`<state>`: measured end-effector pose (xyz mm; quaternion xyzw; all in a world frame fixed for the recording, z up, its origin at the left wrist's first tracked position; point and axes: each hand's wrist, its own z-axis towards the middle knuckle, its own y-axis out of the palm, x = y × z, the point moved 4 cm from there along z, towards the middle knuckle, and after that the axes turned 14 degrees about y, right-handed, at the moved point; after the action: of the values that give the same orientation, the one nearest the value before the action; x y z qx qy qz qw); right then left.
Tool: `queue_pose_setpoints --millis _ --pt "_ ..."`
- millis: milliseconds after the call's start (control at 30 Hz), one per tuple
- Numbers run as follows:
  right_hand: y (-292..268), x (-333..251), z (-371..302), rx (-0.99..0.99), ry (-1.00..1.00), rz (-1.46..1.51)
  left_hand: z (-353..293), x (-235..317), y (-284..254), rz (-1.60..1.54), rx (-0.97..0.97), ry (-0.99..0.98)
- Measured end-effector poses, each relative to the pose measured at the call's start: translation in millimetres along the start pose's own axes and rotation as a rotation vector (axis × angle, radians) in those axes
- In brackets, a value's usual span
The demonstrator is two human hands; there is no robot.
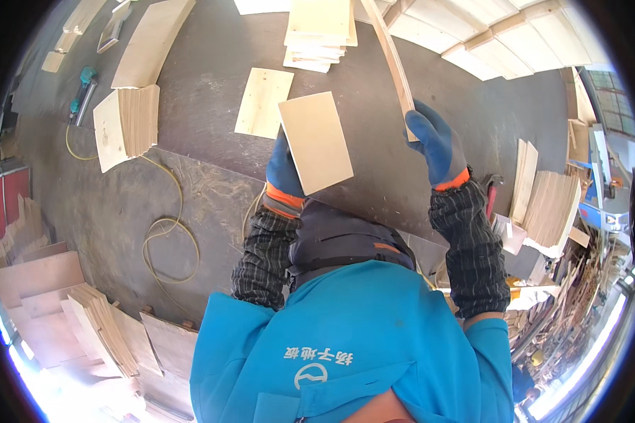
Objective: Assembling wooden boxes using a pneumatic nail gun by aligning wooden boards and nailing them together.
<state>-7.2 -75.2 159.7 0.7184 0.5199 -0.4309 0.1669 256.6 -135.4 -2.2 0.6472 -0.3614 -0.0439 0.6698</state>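
Observation:
My left hand [283,170], in a blue glove with an orange cuff, grips a small rectangular wooden board [316,143] by its left edge; the fingers are partly hidden behind it. My right hand [437,144], gloved the same way, is closed round the near end of a long narrow wooden board [390,53], which is seen edge-on and reaches away past the top of the view. Beyond my left hand, another light board [264,103] lies flat on the dark work table [212,120]. Farther off stands a stack of pale boards [317,35].
On the left are a stack of boards [127,127], a teal air tool [85,92] and a yellow hose [178,190] coiled below. A hammer [492,194] and more stacked boards [547,204] stand right. Large pale panels [487,35] fill the far right.

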Motion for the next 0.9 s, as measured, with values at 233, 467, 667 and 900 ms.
queue_pose_setpoints --millis 233,467,667,900 --pt "-1 -4 12 0.062 -0.014 -0.16 17 0 -23 0.268 0.082 -0.095" --pt "33 -8 22 0.295 -0.106 -0.512 22 -43 -40 0.889 0.017 0.013" --pt "61 5 21 0.439 -0.027 -0.841 33 -89 -38 0.948 -0.023 0.046" --pt "77 11 8 0.43 0.069 -0.923 42 -106 -58 0.748 -0.036 0.153"
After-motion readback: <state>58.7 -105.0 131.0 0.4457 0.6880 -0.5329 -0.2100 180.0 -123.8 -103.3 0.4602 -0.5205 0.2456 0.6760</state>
